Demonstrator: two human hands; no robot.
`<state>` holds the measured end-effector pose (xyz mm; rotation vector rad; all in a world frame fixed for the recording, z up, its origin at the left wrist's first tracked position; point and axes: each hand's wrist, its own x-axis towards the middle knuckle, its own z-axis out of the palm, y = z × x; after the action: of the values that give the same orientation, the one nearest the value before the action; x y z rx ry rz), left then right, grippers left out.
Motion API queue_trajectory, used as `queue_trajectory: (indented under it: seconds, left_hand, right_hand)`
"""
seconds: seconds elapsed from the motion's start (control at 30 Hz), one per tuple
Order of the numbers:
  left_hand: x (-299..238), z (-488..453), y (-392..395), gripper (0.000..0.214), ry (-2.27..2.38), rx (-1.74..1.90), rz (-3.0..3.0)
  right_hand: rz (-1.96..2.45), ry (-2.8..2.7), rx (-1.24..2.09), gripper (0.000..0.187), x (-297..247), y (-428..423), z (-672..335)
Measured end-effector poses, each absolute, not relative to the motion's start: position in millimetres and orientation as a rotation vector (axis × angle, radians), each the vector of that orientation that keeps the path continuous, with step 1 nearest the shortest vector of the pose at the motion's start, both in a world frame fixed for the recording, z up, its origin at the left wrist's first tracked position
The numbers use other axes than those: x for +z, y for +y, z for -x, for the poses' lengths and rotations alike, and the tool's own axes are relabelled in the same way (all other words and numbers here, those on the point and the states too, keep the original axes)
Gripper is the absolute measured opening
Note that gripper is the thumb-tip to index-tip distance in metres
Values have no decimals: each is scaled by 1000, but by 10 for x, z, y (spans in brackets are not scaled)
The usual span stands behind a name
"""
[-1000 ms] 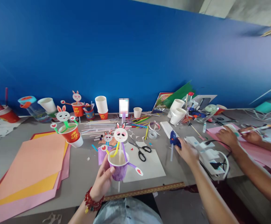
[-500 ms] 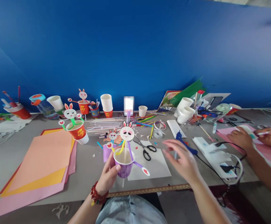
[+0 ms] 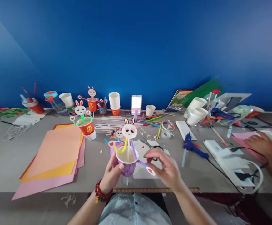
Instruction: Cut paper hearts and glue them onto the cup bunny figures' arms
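My left hand [image 3: 113, 173] is wrapped round a purple-coloured paper cup [image 3: 128, 168], held up over the table's front part. From the cup rises a white paper bunny head [image 3: 129, 131] on a stick. A yellow bent straw [image 3: 124, 147] and a purple bent straw [image 3: 134, 150] come out as arms, tipped with white paper pieces bearing red hearts. Beside the right heart piece [image 3: 150, 170] is my right hand [image 3: 166, 167], fingers curved and apart, thumb close to it; whether they touch I cannot tell. Scissors [image 3: 158, 147] lie partly hidden behind that hand.
Behind the held cup stands a smaller purple bunny cup [image 3: 113, 151]. Coloured paper sheets [image 3: 53, 153] lie left, near a red bunny cup [image 3: 86, 128]. To the right are a blue glue gun [image 3: 193, 147], a white power strip [image 3: 227, 165] with cables, and another person's hand [image 3: 261, 143].
My right hand has moved left from near the glue gun to the purple straw arm's heart piece. The left hand keeps hold of the cup. The view has shifted slightly.
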<state>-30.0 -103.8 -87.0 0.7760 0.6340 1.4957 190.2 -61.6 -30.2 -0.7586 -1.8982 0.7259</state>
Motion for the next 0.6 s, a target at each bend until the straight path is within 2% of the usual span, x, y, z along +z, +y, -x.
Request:
queue_trajectory:
  seconds: [0.1,0.33,0.6]
  left_hand:
    - [-831,231,-1035,61,618,1498,-799]
    - [-822,232,-1042,61,634,1509,-861]
    - [-840,362,-1069,63,634,1443,-1018]
  right_hand:
    - [630,-1740,851,18,-266,-740,-1719]
    - [626,-1524,980,14,-340,-758,-1601]
    - [680,-1468,1122,3,-384,-724,-1555]
